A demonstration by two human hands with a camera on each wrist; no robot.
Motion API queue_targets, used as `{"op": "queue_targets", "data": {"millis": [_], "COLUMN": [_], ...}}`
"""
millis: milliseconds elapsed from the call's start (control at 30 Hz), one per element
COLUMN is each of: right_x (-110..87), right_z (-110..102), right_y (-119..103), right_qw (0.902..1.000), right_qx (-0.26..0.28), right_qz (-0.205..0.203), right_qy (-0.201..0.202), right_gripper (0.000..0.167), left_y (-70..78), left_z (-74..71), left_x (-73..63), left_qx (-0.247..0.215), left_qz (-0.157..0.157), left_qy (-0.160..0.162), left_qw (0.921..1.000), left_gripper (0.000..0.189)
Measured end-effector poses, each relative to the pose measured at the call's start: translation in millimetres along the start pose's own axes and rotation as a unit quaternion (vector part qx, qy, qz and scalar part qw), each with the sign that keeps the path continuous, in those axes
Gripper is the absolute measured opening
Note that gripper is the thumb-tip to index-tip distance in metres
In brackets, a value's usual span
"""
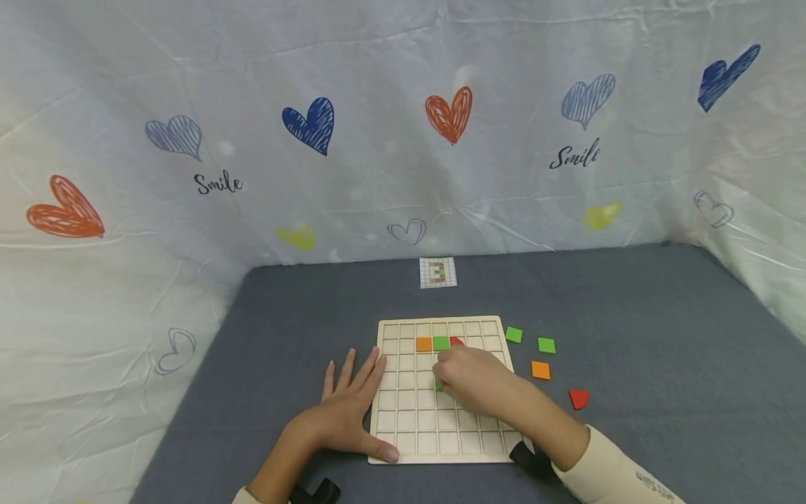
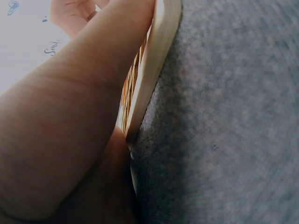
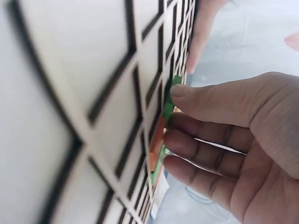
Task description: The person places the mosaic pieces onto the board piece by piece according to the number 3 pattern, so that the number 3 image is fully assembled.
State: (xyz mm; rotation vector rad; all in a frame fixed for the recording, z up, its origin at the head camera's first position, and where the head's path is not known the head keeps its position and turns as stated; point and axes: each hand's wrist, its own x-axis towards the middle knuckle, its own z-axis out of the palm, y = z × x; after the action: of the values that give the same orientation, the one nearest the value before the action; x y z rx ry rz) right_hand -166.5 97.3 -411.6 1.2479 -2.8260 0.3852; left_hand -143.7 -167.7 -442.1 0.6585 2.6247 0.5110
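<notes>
A light wooden grid board lies on the grey cloth. My left hand is spread at its left edge, fingertips on the upper left rim and thumb on the lower left corner. My right hand is over the middle of the grid. Between its thumb and fingers it pinches a green square tile, tilted at the grid's surface. In the top part of the board sit an orange tile, a green tile and a red piece, partly covered by the right hand.
Right of the board lie two loose green tiles, an orange tile and a red rounded piece. A small printed pattern card lies behind the board. A white curtain with hearts hangs behind the table.
</notes>
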Motion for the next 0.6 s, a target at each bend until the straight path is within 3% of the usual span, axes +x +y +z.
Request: {"op": "queue_targets", "data": {"millis": [167,300,600], "right_x": [1.2,2.4,-18.8], "right_z": [2.6,2.1,-5.4], "right_y": [3.4,5.5,-11.7], "right_qw": [0.9999,0.9999,0.9962], "right_qx": [0.005,0.005,-0.084], "right_qz": [0.009,0.011,0.001], "right_qy": [0.011,0.003,-0.021], "right_gripper": [0.022,0.025,0.017], "left_y": [0.7,1.0,-1.2], "left_z": [-1.8,-0.6,2.4], "left_x": [-0.5,-0.1,0.5], "left_qx": [0.003,-0.001,-0.007], "left_qz": [-0.002,0.001,0.017], "left_qy": [0.003,0.000,0.006], "left_qw": [1.0000,1.0000,0.9998], "left_gripper": [0.139,0.139,0.139]}}
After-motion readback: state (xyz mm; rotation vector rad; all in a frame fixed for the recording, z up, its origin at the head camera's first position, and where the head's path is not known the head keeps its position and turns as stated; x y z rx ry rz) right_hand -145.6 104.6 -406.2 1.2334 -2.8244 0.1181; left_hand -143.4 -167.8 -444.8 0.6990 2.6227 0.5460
